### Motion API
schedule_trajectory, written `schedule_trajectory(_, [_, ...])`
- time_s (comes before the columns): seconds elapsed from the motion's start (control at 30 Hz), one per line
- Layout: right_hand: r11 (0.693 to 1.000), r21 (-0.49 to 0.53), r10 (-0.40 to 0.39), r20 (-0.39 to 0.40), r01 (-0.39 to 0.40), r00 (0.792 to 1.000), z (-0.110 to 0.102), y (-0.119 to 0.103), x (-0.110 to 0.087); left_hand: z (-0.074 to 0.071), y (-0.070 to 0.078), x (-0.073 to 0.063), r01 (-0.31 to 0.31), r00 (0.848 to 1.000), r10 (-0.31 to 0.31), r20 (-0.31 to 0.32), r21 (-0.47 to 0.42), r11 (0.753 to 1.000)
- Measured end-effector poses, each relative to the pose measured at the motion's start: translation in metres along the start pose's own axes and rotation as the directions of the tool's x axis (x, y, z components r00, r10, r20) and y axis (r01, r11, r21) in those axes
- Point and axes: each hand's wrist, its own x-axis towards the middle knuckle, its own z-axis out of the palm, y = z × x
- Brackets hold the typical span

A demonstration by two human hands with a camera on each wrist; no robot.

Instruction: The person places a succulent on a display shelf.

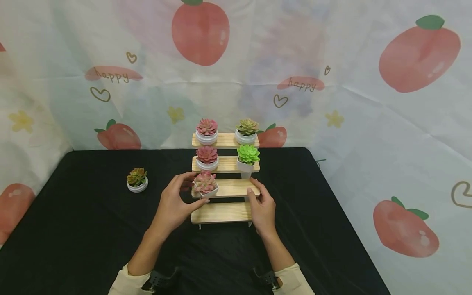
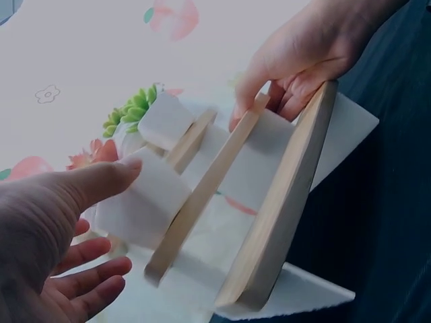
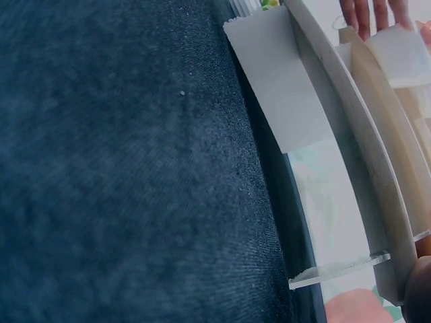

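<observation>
A pink potted succulent [image 1: 205, 183] in a white angular pot [image 2: 140, 202] sits at the left end of a tiered wooden stand's [image 1: 234, 187] third shelf from the top. Around that pot is my left hand [image 1: 170, 208], thumb at its near side and fingers spread apart to its left. In the left wrist view the thumb overlaps the pot while the other fingers are off it. My right hand [image 1: 264, 209] grips the right end of the same shelf between thumb and fingers. Bare wood shows on the lowest shelf [image 1: 221, 213].
Two potted succulents stand on each upper shelf: reddish [image 1: 207, 130] and olive [image 1: 247, 130] on top, dark pink [image 1: 207, 157] and bright green [image 1: 248, 156] below. Another brownish-green succulent [image 1: 137, 179] in a round white pot stands left on the black tablecloth [image 1: 92, 229]. A printed curtain hangs behind.
</observation>
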Motion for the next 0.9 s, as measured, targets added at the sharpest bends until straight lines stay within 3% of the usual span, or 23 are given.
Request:
schedule_trajectory(0.17, [1.0, -0.007, 0.005, 0.01, -0.004, 1.0, -0.003, -0.021, -0.004, -0.009, -0.005, -0.006, 0.008, 1.0, -0.009, 0.008, 0.022, 1.0])
schedule_trajectory(0.37, [1.0, -0.011, -0.001, 0.006, 0.001, 1.0, -0.003, -0.021, -0.005, -0.019, -0.019, -0.016, 0.022, 1.0, -0.023, 0.011, 0.059, 0.998])
schedule_trajectory(0.6, [1.0, -0.008, -0.02, -0.001, 0.02, 1.0, -0.001, -0.021, -0.007, -0.037, -0.04, -0.029, 0.023, 0.999, -0.018, -0.041, 0.131, 0.991])
schedule_trajectory(0.77, [1.0, 0.0, -0.011, 0.003, 0.011, 1.0, -0.001, -0.021, -0.006, -0.053, -0.052, -0.038, 0.076, 0.994, -0.059, -0.091, 0.2, 0.977])
schedule_trajectory(0.9, [1.0, 0.003, -0.011, -0.001, 0.011, 1.0, -0.001, -0.003, -0.002, -0.065, -0.06, -0.048, 0.136, 0.984, -0.107, -0.139, 0.222, 0.966])
